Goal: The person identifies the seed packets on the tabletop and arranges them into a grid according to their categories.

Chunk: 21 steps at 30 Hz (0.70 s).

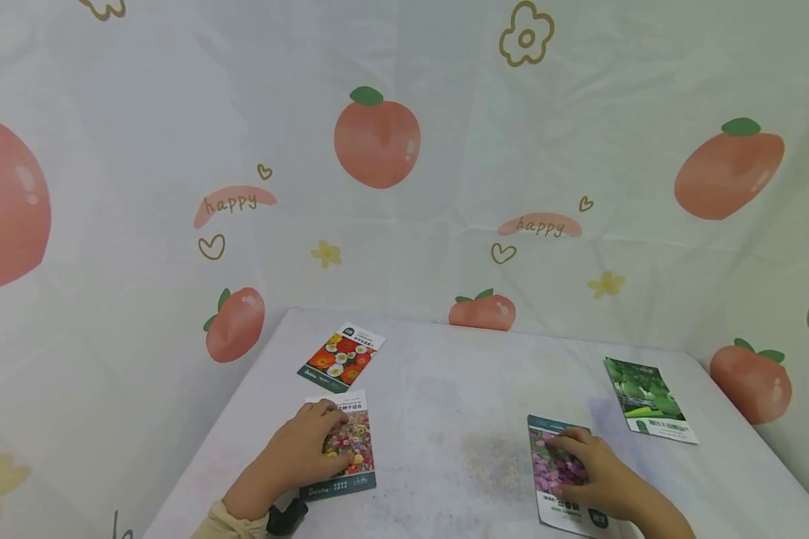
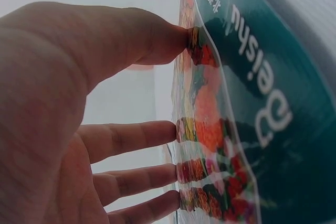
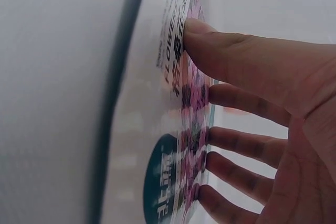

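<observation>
My left hand rests on a seed packet with mixed flowers at the table's left; in the left wrist view its fingertips and thumb tip touch the glossy front, fingers fairly straight. Under my right hand lies a seed packet with pink-purple flowers, its print upside down in the head view. The right wrist view shows the thumb and fingertips spread on the face of that packet. Parts of both packets are hidden beneath the hands.
A packet with red and white flowers lies beyond my left hand. Another packet, with a green picture, lies at the right near the table's edge. The white table meets a hanging cloth printed with peaches.
</observation>
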Available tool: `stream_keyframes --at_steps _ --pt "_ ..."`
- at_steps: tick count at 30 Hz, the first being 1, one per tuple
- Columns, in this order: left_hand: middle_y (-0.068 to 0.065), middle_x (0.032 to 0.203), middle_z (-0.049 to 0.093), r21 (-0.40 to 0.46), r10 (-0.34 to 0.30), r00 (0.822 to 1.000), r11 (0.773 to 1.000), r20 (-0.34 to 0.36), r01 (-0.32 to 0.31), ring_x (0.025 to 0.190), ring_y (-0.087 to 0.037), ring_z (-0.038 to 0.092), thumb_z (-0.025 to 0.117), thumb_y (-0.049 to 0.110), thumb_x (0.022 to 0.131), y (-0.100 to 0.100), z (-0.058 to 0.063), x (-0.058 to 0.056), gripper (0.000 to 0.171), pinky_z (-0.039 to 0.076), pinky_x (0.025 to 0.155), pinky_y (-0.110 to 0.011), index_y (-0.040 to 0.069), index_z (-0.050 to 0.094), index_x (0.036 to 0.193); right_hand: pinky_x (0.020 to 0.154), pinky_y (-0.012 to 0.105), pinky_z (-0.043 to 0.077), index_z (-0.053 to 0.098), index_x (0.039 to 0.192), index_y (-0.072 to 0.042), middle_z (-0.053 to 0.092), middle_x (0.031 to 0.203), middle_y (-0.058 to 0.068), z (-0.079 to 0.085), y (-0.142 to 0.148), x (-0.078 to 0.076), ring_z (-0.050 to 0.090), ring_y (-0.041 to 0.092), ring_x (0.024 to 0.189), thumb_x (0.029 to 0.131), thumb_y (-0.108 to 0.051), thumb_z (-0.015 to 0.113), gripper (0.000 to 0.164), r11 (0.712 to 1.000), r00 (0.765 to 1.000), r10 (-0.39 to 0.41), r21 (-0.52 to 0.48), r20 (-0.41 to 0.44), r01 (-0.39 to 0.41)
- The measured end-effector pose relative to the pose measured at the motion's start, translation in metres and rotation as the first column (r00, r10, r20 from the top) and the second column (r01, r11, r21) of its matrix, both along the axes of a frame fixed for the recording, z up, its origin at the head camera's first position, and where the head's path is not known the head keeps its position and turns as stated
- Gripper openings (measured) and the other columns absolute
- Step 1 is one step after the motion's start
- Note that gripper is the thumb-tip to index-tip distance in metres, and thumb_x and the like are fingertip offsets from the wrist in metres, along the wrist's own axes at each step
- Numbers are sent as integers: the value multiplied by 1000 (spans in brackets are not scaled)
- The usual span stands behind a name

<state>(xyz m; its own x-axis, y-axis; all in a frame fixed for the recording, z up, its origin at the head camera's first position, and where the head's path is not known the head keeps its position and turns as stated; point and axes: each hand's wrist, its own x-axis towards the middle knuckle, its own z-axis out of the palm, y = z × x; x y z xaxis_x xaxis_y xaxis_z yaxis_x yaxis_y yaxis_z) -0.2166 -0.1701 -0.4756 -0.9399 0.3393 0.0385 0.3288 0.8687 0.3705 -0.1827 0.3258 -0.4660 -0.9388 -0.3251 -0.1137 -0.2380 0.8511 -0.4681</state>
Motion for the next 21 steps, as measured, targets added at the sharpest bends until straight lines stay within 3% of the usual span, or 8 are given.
stream_keyframes --at_steps 21 --pt "-4 127 66 -6 0 1000 1000 6 0 118 -24 58 83 50 82 1 2 1 59 56 102 -55 16 74 128 94 71 49 63 144 -11 53 145 20 -1 -6 0 53 47 126 85 -41 89 71 999 999 40 0 -22 -40"
